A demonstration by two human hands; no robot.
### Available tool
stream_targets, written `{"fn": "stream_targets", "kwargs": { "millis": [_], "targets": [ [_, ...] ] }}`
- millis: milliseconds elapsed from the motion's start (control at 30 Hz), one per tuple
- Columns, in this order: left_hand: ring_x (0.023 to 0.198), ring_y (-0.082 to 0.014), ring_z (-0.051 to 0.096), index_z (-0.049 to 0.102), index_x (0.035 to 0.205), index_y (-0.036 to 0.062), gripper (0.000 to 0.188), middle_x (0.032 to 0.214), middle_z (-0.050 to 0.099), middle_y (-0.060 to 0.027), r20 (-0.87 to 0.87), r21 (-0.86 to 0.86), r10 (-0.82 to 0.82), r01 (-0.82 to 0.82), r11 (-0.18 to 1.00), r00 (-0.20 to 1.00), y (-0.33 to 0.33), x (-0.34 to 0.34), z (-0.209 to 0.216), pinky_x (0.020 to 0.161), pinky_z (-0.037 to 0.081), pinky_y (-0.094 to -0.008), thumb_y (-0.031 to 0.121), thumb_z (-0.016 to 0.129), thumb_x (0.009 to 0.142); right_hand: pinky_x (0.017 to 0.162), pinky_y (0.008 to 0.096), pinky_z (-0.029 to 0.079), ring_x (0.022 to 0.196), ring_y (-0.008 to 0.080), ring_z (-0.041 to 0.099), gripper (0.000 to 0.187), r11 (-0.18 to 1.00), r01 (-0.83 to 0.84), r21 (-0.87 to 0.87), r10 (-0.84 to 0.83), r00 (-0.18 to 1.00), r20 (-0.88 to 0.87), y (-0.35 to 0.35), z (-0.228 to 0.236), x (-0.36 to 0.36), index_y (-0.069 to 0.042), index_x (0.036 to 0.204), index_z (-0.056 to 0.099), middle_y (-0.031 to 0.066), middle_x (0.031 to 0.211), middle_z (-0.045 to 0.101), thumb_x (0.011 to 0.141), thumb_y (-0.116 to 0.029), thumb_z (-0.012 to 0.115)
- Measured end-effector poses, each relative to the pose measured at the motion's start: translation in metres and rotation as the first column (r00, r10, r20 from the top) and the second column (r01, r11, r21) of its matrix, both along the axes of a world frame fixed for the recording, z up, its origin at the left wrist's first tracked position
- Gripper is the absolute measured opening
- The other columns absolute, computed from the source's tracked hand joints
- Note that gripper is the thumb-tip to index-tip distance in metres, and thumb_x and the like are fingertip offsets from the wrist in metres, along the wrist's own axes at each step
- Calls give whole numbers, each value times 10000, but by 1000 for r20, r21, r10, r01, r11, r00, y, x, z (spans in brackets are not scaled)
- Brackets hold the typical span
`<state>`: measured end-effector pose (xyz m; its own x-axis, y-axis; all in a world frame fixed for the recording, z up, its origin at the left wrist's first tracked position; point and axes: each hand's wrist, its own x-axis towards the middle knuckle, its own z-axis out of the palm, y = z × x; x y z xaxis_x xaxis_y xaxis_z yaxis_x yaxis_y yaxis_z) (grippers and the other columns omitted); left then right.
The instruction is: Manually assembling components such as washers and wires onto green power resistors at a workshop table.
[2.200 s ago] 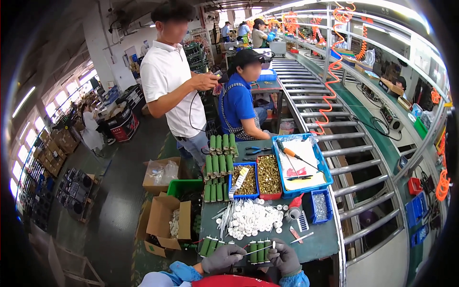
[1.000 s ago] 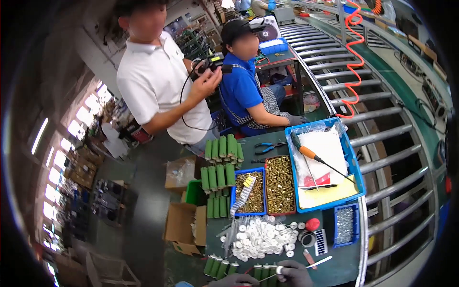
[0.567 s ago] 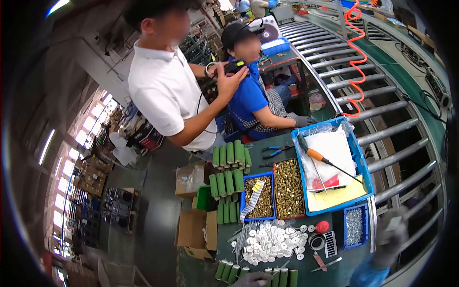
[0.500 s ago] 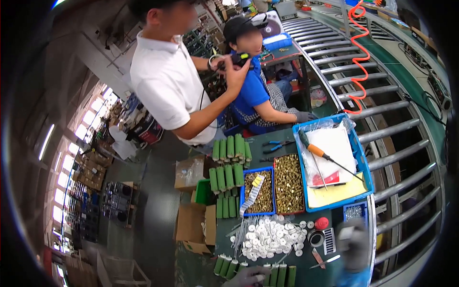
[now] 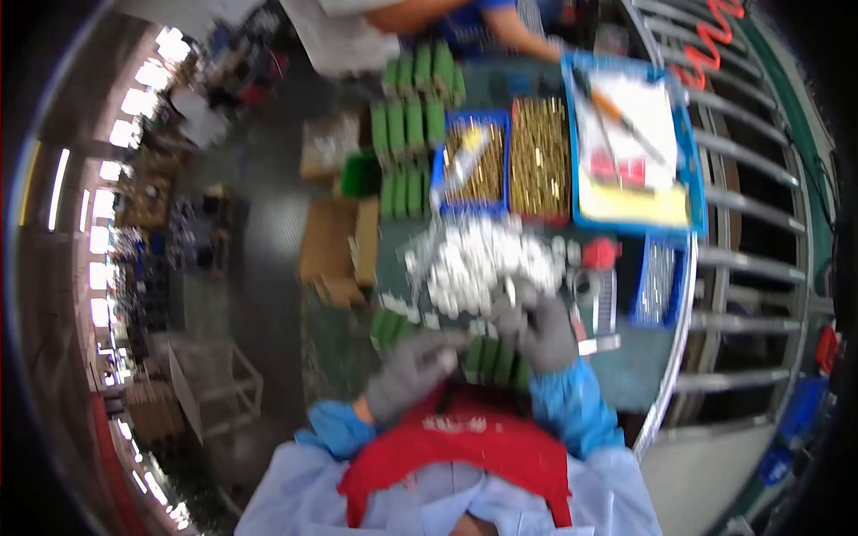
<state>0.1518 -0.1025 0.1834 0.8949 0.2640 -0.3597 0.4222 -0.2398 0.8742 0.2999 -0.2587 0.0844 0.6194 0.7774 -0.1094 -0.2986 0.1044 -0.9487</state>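
Both my hands wear grey gloves, and motion smears their fingers. My left hand [image 5: 409,373] is over the near edge of the table, beside a short row of green cylinders [image 5: 390,329]. Bent fingers point right, but I cannot make out anything in them. My right hand [image 5: 539,332] reaches to the near edge of a heap of white discs [image 5: 487,259]. Something pale shows at its fingertips; whether it is held or lies in the heap I cannot tell. More green cylinders [image 5: 490,359] stand between my hands, partly under the right one.
Behind the discs are a blue bin [image 5: 439,174] and a red bin of brass-coloured parts [image 5: 540,161]. A blue tray [image 5: 700,192] holds papers and an orange-handled screwdriver [image 5: 608,107]. Blue box of screws [image 5: 657,281], red round object [image 5: 601,254] and roller conveyor [image 5: 746,210] are right; cardboard boxes [image 5: 329,241] left.
My view has tipped down towards my own body, so the bench sits higher in the picture. Both forearms now show. My right hand has moved left from the bench's right side to the discs.
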Motion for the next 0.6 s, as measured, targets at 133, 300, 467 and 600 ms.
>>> {"fn": "stream_targets", "kwargs": {
  "millis": [133, 300, 467, 600],
  "targets": [
    [628, -209, 586, 677, 1061, -18, 254, 750, 587, -121, 231, 371, -111, 18, 929, 967, 2, -3, 1, 571, 459, -327, -11, 589, 823, 521, 179, 381, 609, 61, 387, 156, 621, 427, 657, 645, 197, -738, 28, 3, -1, 20, 1001, 523, 50, 820, 466, 871, -54, 566],
    [592, -196, 575, 679, 1053, -24, 250, 749, 591, -111, 306, 376, -89, -35, 926, 948, -17, -39, 5, 542, 454, -320, -19, 604, 815, 490, 163, 393, 599, 42, 380, 105, 626, 387, 677, 682, 150, -716, 14, 10, -30, -23, 868, 480, 36, 775, 443, 847, -40, 581],
    [623, -166, 582, 689, 1039, -27, 264, 749, 614, -103, 297, 289, -23, -67, 955, 955, -25, -71, 15, 575, 459, -292, -30, 584, 797, 473, 151, 411, 571, 28, 380, 65, 593, 411, 692, 702, 156, -695, 7, 20, -60, 46, 910, 503, 95, 910, 460, 876, 9, 544],
    [627, -155, 579, 688, 1042, -28, 269, 746, 618, -105, 322, 268, -26, -65, 961, 946, -16, -96, 16, 581, 457, -286, -26, 576, 798, 486, 158, 428, 597, 41, 405, 92, 627, 362, 690, 660, 224, -717, 9, 24, -79, 52, 940, 513, 149, 989, 509, 868, 8, 550]
  ]
}}
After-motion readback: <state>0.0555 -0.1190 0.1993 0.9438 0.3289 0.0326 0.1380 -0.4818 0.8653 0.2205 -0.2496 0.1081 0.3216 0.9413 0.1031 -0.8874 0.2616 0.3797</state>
